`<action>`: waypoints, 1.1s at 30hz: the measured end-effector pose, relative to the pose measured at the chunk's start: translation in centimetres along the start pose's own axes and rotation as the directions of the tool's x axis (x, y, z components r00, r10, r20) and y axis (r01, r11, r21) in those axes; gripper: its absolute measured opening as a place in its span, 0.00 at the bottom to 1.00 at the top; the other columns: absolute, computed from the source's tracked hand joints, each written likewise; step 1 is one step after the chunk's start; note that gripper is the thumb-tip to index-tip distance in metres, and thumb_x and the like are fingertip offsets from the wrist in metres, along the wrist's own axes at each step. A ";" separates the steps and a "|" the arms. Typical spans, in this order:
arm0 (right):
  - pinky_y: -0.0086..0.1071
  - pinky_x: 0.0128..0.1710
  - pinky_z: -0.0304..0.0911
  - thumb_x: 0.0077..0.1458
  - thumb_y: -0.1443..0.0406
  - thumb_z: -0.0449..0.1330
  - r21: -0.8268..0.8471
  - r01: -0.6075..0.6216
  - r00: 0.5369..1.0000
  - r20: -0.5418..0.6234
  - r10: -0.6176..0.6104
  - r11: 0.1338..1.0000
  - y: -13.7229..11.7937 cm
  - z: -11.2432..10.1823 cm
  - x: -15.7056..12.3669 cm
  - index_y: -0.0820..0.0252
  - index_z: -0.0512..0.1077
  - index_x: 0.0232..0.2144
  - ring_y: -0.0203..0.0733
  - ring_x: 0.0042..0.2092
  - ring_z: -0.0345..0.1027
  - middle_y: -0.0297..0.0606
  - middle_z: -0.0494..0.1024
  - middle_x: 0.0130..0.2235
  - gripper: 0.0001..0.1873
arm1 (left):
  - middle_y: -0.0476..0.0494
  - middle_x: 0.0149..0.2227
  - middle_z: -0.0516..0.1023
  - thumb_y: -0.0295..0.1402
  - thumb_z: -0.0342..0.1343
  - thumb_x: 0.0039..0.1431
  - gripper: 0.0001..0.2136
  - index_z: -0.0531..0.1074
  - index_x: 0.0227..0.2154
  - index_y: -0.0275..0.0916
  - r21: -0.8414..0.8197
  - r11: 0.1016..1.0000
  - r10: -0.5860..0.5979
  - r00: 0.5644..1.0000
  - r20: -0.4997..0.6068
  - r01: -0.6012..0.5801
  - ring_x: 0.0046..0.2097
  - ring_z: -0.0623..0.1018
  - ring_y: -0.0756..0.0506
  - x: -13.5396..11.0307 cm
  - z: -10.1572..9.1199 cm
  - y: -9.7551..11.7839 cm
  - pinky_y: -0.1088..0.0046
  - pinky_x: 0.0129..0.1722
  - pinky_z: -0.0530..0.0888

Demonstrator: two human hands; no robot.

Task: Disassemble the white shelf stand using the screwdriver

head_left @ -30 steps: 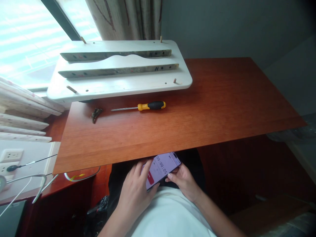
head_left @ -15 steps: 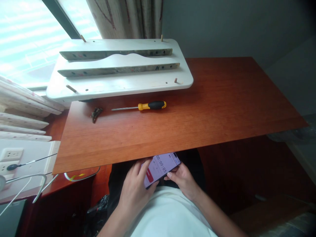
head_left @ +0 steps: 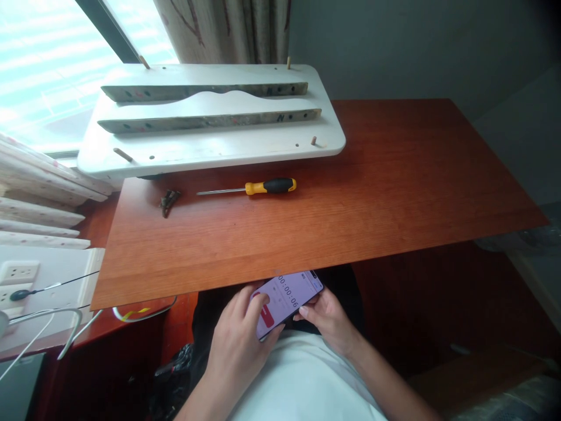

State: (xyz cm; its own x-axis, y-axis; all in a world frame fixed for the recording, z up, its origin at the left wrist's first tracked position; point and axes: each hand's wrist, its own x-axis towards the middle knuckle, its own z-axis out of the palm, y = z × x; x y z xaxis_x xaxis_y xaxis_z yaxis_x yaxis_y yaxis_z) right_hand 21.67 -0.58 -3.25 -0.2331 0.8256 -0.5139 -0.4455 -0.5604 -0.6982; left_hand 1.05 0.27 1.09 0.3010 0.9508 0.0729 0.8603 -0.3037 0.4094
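Both my hands hold a phone (head_left: 291, 298) below the near edge of a reddish wooden board (head_left: 350, 199). Its screen shows a running timer and a red button. My left hand (head_left: 239, 339) cups the phone's left end, thumb on the red button. My right hand (head_left: 326, 318) grips the right end with curled fingers. On the board lie a yellow-and-black screwdriver (head_left: 258, 187) and a small heap of dark screws (head_left: 168, 200). A white furniture panel (head_left: 210, 146) with two grooved rails and wooden dowels rests at the board's far left.
A window and curtain stand behind the panel. White slats (head_left: 39, 210) are stacked at the left. Below them sit a white power strip (head_left: 26, 275) with a plugged cable and white cords. Grey wall runs along the back and right.
The timer has ticked from 05 to 06. My left thumb has slid onto the red button. The view shifted slightly; nothing on the board moved.
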 end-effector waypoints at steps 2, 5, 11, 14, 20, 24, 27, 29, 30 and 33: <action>0.35 0.41 0.73 0.50 0.63 0.69 -0.004 -0.001 1.000 0.005 0.001 1.000 -0.1 0.0 0.0 0.57 0.67 0.50 0.41 0.46 0.74 0.41 0.77 0.48 0.26 | 0.33 0.52 0.71 0.34 0.64 0.52 0.19 0.66 0.46 0.40 0.012 1.000 0.005 1.000 0.004 -0.005 0.48 0.76 0.34 0.0 -0.2 0.1 0.57 0.43 0.78; 0.35 0.41 0.73 0.50 0.62 0.70 -0.004 -0.006 1.000 0.001 0.006 1.000 -0.2 0.0 0.0 0.58 0.67 0.50 0.41 0.45 0.74 0.42 0.78 0.46 0.27 | 0.33 0.52 0.71 0.34 0.63 0.53 0.18 0.65 0.45 0.40 0.020 1.000 0.012 1.000 0.005 -0.012 0.49 0.76 0.34 0.1 -0.4 0.2 0.57 0.44 0.78; 0.35 0.41 0.73 0.50 0.62 0.69 -0.005 -0.010 1.000 -0.002 0.010 1.000 -0.2 0.1 0.0 0.57 0.67 0.50 0.41 0.45 0.74 0.42 0.78 0.47 0.26 | 0.35 0.51 0.72 0.34 0.62 0.55 0.14 0.65 0.42 0.41 0.000 1.000 0.018 1.000 0.011 -0.018 0.46 0.76 0.37 0.4 -0.4 0.3 0.60 0.42 0.77; 0.36 0.42 0.72 0.50 0.62 0.70 0.008 -0.014 1.000 -0.001 0.014 1.000 0.0 -0.1 0.2 0.57 0.67 0.50 0.41 0.46 0.74 0.41 0.78 0.47 0.26 | 0.37 0.46 0.73 0.33 0.62 0.54 0.14 0.65 0.41 0.42 -0.007 1.000 -0.007 1.000 0.025 0.007 0.43 0.77 0.38 0.5 0.2 0.0 0.62 0.39 0.76; 0.41 0.51 0.69 0.50 0.61 0.69 0.051 -0.103 0.995 0.013 0.102 0.993 -0.5 0.0 1.6 0.57 0.69 0.50 0.44 0.50 0.74 0.43 0.78 0.49 0.25 | 0.39 0.42 0.77 0.31 0.63 0.51 0.15 0.69 0.42 0.43 0.021 0.999 -0.040 0.998 0.051 0.039 0.41 0.78 0.36 1.6 2.0 -1.9 0.62 0.37 0.77; 0.43 0.53 0.67 0.47 0.61 0.70 0.072 -0.131 0.987 -0.079 0.137 0.989 -1.2 0.6 2.7 0.59 0.71 0.47 0.44 0.47 0.75 0.41 0.80 0.43 0.25 | 0.39 0.42 0.80 0.31 0.62 0.51 0.16 0.72 0.45 0.44 0.046 0.999 -0.021 0.997 0.078 0.017 0.44 0.80 0.33 2.7 2.8 -3.4 0.58 0.40 0.77; 0.45 0.55 0.66 0.47 0.62 0.68 0.048 -0.129 0.988 -0.083 0.133 0.990 -1.7 0.8 3.3 0.60 0.73 0.43 0.45 0.47 0.76 0.41 0.80 0.43 0.20 | 0.39 0.41 0.81 0.33 0.60 0.55 0.14 0.73 0.45 0.42 0.032 0.999 -0.012 0.996 0.094 0.009 0.44 0.80 0.32 3.3 3.2 -4.3 0.56 0.42 0.77; 0.46 0.56 0.65 0.47 0.63 0.68 0.051 -0.123 0.988 -0.086 0.127 0.991 -1.9 0.9 3.6 0.61 0.75 0.41 0.47 0.48 0.76 0.42 0.80 0.44 0.17 | 0.39 0.41 0.81 0.35 0.58 0.57 0.11 0.74 0.44 0.42 0.030 0.999 -0.027 0.996 0.088 0.025 0.43 0.81 0.32 3.8 3.4 -4.7 0.55 0.43 0.77; 0.47 0.56 0.65 0.46 0.64 0.68 0.069 -0.123 0.987 -0.094 0.129 0.990 -1.9 1.0 3.8 0.62 0.75 0.39 0.49 0.49 0.76 0.43 0.80 0.43 0.16 | 0.39 0.40 0.81 0.35 0.58 0.58 0.11 0.74 0.43 0.42 0.028 0.999 -0.037 0.996 0.086 0.035 0.43 0.81 0.33 4.0 3.5 -4.9 0.54 0.44 0.76; 0.48 0.58 0.64 0.43 0.67 0.70 0.169 -0.125 0.983 -0.116 0.145 0.978 -1.9 1.1 4.1 0.63 0.76 0.35 0.50 0.49 0.76 0.42 0.81 0.41 0.14 | 0.41 0.40 0.82 0.37 0.57 0.59 0.11 0.75 0.44 0.44 0.022 0.998 -0.067 0.991 0.114 0.064 0.44 0.80 0.33 4.7 3.8 -5.3 0.54 0.46 0.76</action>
State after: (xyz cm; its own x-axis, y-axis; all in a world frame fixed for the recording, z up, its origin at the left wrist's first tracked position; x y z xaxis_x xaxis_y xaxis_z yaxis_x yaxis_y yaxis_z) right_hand 20.61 3.99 -3.45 -0.1935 0.7219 -0.6644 -0.5528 -0.6397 -0.5341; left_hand -0.53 6.11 -4.16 0.2879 0.9559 -0.0583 0.8867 -0.2431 0.3932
